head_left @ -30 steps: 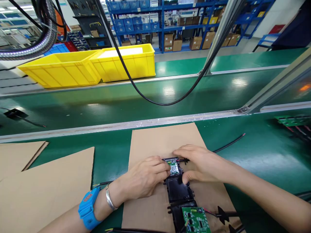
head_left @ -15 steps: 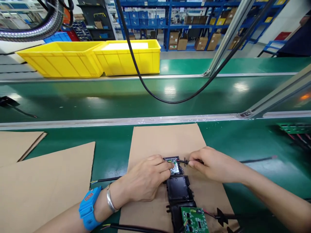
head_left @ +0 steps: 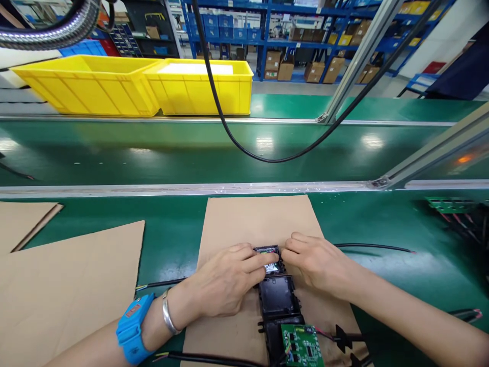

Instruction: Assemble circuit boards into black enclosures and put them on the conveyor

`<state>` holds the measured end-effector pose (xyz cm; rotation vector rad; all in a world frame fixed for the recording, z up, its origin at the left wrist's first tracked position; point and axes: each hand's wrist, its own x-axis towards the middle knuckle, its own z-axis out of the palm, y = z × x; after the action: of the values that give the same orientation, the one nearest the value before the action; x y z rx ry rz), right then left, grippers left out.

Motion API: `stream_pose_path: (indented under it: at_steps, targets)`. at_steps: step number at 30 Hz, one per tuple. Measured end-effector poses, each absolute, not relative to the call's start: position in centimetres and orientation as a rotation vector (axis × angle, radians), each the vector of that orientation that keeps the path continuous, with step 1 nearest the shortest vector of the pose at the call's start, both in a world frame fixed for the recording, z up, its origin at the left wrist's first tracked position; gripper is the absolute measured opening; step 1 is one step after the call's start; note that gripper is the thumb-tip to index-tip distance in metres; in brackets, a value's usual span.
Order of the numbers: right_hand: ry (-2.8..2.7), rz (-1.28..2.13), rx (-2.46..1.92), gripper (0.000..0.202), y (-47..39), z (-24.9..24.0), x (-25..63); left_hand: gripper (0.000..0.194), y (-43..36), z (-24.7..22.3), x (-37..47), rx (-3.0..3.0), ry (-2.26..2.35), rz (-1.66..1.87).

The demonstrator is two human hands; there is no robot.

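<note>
My left hand [head_left: 231, 278] presses its index finger onto a small circuit board seated in an open black plastic case [head_left: 263, 248]; its other fingers are bent against the case's left side and the thumb is hidden. At the case's right edge my right hand [head_left: 319, 262] has its fingertips pinched on a black cable [head_left: 376, 246], whose far part trails off to the right. Just below lies a second black case part [head_left: 278, 296], its inside facing up. Nearer to me, a green circuit board [head_left: 303, 346] with attached wires rests over another black case [head_left: 273, 336].
Cardboard [head_left: 229, 219] lies under the cases, and another sheet [head_left: 69, 290] is at left. Black cables [head_left: 214, 358] cross the green bench. More green boards [head_left: 453, 205] sit at right. Yellow bins [head_left: 206, 94] stand behind, and a black cable [head_left: 273, 160] hangs in front.
My right hand has moved left along the cable, up to the case's edge, and now covers the cable end that showed before. My left hand stays on the board.
</note>
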<state>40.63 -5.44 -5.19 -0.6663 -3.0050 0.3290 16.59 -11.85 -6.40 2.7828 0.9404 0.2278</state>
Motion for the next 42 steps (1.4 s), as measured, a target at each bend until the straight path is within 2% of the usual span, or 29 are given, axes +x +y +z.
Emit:
stream_pose_path:
  at_steps: [2,7,11,18,25,30,34,38,40,42]
  targets:
    - [-3.025,0.304,-0.632,0.024,-5.4,-5.4,40.5,0.039,-11.9,-6.3,16.7,2.773,0.925,0.229]
    - [-3.068,0.178,-0.623,0.019,-5.7,-6.1,39.8,0.029,-12.0,-5.7,17.3,2.675,0.984,0.194]
    - [-3.037,0.119,-0.657,0.017,-5.9,-6.7,40.4,0.028,-12.0,-5.3,17.5,2.659,1.024,0.184]
    - [-2.889,-0.008,-0.605,0.024,-6.1,-7.9,41.7,0.054,-12.9,-5.0,18.2,2.736,1.09,0.112]
    - [-2.917,0.054,-0.504,0.023,-5.9,-7.7,41.1,0.05,-13.2,-5.4,19.9,2.799,1.163,0.016]
    - [-2.864,0.165,-0.619,0.019,-5.7,-8.2,41.6,0.058,-13.4,-5.5,18.8,2.698,1.192,0.206]
    - [-2.846,0.17,-0.676,0.022,-5.3,-8.1,42.4,0.062,-13.2,-5.9,17.1,2.564,1.483,0.378]
    - [-2.885,-0.076,-0.552,0.025,-2.0,-6.1,42.5,0.03,-10.1,-5.3,15.6,2.445,1.515,0.397]
    - [-2.843,-0.172,-0.528,0.025,0.7,-4.7,42.0,0.03,-7.7,-4.6,15.2,2.417,1.49,0.433]
    - [-2.785,-0.192,-0.58,0.026,3.6,-3.4,41.0,0.041,-5.0,-3.9,15.0,2.4,1.475,0.431]
